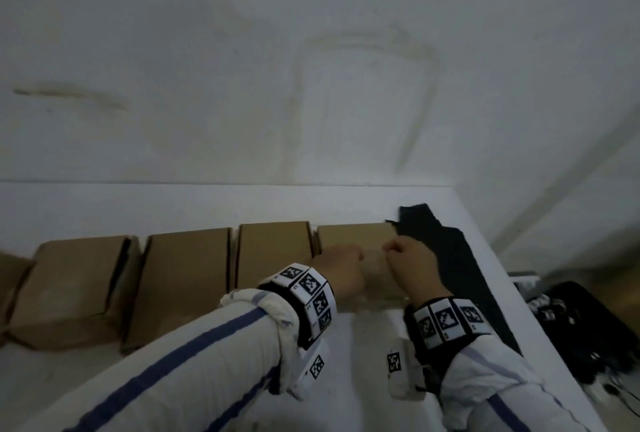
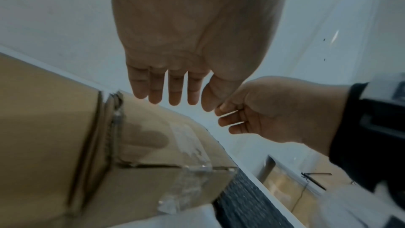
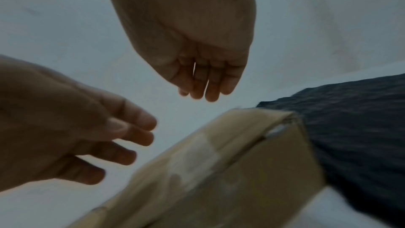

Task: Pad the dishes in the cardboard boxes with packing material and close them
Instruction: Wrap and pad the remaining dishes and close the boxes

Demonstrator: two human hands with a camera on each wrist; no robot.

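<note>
Setup: white counter point(image 1: 194, 203) against a stained white wall point(image 1: 311, 68); row of closed brown cardboard boxes along it.
Boxes: left box point(image 1: 72, 288), second box point(image 1: 180, 279), third box point(image 1: 273, 251), right box point(image 1: 353, 236); standing side by side, near-touching; one more brown edge cut off at far left.
Right box: flaps down, top shut; clear tape point(image 2: 188, 143) running across the top and over the near edge, wrinkled at the corner point(image 2: 197, 169); dishes and padding not visible, box closed.
Black mat point(image 1: 464, 276): dark textured cloth on the counter, just right of the right box, touching its far corner.
Left hand point(image 1: 341, 276): above the near part of the right box top; in the left wrist view fingers point(image 2: 173, 91) extended downward, slightly spread, holding nothing, clear of the cardboard with a shadow cast on the lid.
Right hand point(image 1: 412, 267): just beside the left hand, over the same box; fingers point(image 3: 210, 82) loosely bent, hanging relaxed, nothing gripped; tips apart from the lid.
Gap between hands: narrow; thumb of left hand close to right index finger in the left wrist view, contact uncertain.
Wrists: banded with black-and-white marker tags point(image 1: 308, 289); sleeves point(image 1: 194, 359) white with blue stripes.
Off counter: dark bundle of cables point(image 1: 581, 327) at lower right, blurred.
</note>
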